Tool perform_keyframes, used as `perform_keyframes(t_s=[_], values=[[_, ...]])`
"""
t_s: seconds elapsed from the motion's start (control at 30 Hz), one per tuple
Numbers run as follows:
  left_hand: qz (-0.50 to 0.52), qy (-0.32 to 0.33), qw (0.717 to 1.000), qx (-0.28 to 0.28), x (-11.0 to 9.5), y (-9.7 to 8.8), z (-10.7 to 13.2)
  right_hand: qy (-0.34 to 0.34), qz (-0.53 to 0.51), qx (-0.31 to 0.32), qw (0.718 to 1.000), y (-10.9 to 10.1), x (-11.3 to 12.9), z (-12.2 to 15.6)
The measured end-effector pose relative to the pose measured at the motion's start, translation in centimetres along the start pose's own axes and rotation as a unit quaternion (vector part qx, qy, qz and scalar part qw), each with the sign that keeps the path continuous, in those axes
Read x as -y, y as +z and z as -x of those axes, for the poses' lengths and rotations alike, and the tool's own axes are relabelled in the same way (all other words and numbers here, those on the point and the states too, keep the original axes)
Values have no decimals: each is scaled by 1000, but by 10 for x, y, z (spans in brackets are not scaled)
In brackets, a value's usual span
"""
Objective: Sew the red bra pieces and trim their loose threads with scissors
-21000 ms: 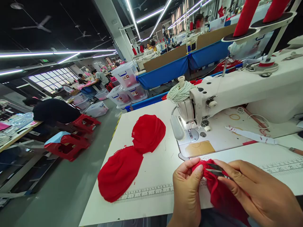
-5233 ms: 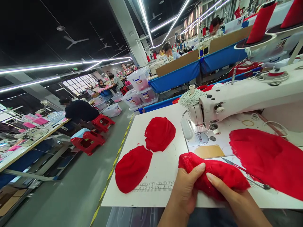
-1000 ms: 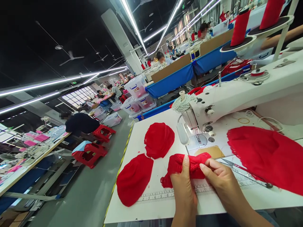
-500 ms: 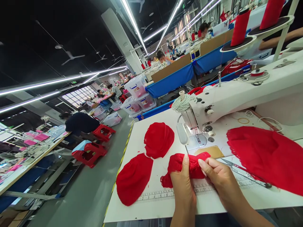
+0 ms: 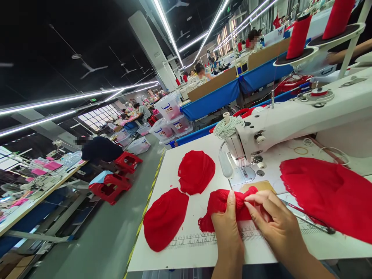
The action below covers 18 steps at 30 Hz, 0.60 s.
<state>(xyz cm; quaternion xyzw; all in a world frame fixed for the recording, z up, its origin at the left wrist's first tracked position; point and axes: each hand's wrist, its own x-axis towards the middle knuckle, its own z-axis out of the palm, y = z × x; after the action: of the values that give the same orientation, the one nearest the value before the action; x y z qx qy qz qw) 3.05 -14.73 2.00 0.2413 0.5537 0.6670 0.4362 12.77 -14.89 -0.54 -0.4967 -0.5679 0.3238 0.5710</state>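
Observation:
A small red lace piece (image 5: 221, 205) is bunched over the ruler strip at the front of the white table (image 5: 186, 252). My left hand (image 5: 228, 232) pinches it from below with the thumb on top. My right hand (image 5: 276, 221) grips its right end, fingers curled over the fabric. Two stacks of red cup-shaped pieces lie to the left: one stack (image 5: 196, 171) farther back, one stack (image 5: 164, 217) nearer the edge. A bigger heap of red fabric (image 5: 328, 193) lies on the right. The white sewing machine (image 5: 290, 116) stands just behind my hands.
Thin scissors (image 5: 310, 221) lie on the table under the right heap's edge. Red thread cones (image 5: 299, 31) sit on the stand above the machine. Left of the table runs an aisle with red stools (image 5: 116, 182), clear bins (image 5: 168, 112) and other people at benches.
My right fingers have curled further over the lace piece and pushed it slightly toward the machine. The left hand keeps its pinch. The stacks and heap lie as before.

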Motion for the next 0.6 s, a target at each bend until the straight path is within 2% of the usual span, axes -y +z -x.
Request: perform_keyframes(t_s=[0.03, 0.1, 0.2, 0.27, 0.33, 0.37, 0.43, 0.5, 0.57, 0.6], values=[[4, -4, 1000, -5, 0, 0, 0, -14, 8, 12, 1000, -2, 0, -2], [21, -10, 1000, -17, 0, -2, -2, 3, -8, 11, 1000, -8, 3, -4], [31, -7, 999, -25, 2, -5, -5, 107, -78, 22, 991, -12, 6, -4], [16, -6, 999, -34, 5, -5, -3, 200, -141, 64, 968, -11, 5, -4], [-4, -3, 999, -32, 10, -4, 3, 269, -199, 134, 933, -8, 2, -4], [-7, 2, 1000, -22, 12, -3, 6, 290, -224, 148, 919, -6, 0, -4], [31, 1, 999, 22, 14, -4, 9, 315, -266, 135, 901, -5, -2, -6], [133, -52, 985, 93, 11, -9, 6, 325, -292, 96, 894, -8, -1, -6], [245, -150, 945, 154, 2, -17, -4, 334, -287, 75, 895, -15, 1, -4], [285, -191, 926, 156, -4, -21, -10, 334, -279, 70, 898, -20, 2, -3]])
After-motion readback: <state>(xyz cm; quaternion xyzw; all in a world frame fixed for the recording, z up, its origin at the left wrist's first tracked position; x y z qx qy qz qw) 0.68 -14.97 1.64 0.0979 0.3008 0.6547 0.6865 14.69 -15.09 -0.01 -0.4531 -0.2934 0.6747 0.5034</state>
